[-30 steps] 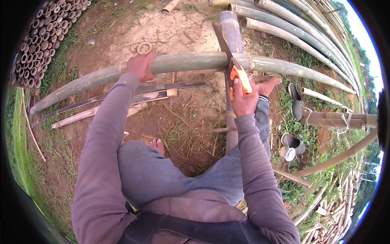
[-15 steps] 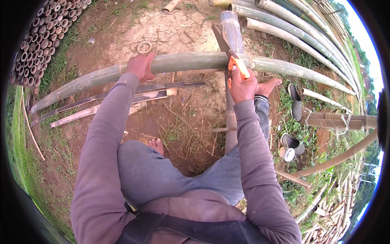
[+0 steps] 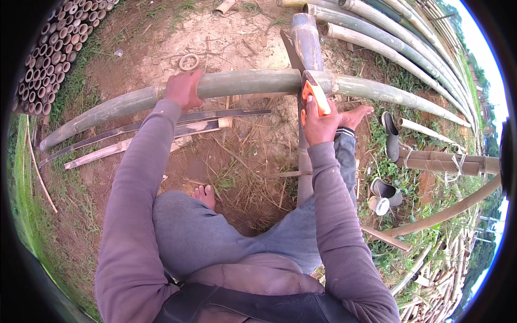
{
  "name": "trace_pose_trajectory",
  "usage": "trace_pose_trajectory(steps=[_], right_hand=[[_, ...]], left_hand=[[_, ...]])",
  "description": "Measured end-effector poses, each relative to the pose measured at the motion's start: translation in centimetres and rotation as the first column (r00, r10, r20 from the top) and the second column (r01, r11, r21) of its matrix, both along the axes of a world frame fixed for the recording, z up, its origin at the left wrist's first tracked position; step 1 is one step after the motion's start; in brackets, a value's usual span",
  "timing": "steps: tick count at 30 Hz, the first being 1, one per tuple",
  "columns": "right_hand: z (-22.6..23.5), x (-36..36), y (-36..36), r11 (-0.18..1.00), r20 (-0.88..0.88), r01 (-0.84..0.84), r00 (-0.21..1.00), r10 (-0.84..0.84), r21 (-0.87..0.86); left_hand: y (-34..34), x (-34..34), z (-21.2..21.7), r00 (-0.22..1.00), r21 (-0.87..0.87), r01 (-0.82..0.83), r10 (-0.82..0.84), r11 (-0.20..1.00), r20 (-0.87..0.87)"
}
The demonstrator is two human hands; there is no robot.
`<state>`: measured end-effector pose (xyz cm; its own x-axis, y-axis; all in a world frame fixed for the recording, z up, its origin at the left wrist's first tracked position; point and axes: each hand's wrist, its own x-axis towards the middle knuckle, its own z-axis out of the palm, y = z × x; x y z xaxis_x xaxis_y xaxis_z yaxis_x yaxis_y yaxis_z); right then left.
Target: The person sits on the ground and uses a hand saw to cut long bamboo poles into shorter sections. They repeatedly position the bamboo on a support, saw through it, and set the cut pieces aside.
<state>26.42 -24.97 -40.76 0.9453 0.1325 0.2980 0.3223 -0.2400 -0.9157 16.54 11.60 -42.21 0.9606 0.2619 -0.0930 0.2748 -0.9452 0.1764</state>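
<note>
A long green bamboo pole (image 3: 247, 82) lies crosswise in front of me, resting across a thicker bamboo log (image 3: 307, 43) that runs away from me. My left hand (image 3: 184, 90) grips the pole left of its middle, fingers wrapped over the top. In my right hand (image 3: 322, 123) is a hand saw (image 3: 316, 98), held by its orange handle. The dark blade crosses the pole just left of a node, with its far end showing beyond the pole beside the log. The depth of the cut cannot be made out.
Split bamboo strips (image 3: 199, 125) lie on the ground nearer me. A cut bamboo ring (image 3: 189, 62) rests beyond my left hand. Stacked bamboo tubes (image 3: 51, 64) stand far left; long bamboo poles (image 3: 388, 54) lie far right. Dark shoes (image 3: 390, 134) sit right of my bare foot (image 3: 355, 117).
My right hand and the saw have come slightly toward me across the pole. My left hand keeps its grip at the same spot on the pole.
</note>
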Motion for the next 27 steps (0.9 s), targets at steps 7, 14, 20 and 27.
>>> trace_pose_trajectory(steps=[7, 14, 20, 27], right_hand=[[0.7, -16.4, -11.1, 0.978, 0.012, 0.059, 0.998, -0.058, -0.202], [0.1, -10.5, -6.3, 0.991, 0.105, 0.069, 0.993, -0.057, -0.113], [-1.0, -3.2, -2.2, 0.996, -0.005, 0.073, 0.997, -0.073, -0.051], [0.1, -19.7, -12.3, 0.986, 0.031, 0.050, 0.998, -0.045, -0.161]], left_hand=[[0.0, 0.0, 0.0, 1.000, -0.004, -0.005, 0.005, 1.000, -0.003], [0.1, -0.2, -0.8, 0.999, -0.016, 0.002, -0.002, 1.000, 0.036], [-0.1, 0.0, 0.5, 0.998, 0.002, 0.027, -0.027, 1.000, 0.053], [0.5, -0.2, -1.0, 0.999, -0.017, 0.012, -0.011, 1.000, 0.046]])
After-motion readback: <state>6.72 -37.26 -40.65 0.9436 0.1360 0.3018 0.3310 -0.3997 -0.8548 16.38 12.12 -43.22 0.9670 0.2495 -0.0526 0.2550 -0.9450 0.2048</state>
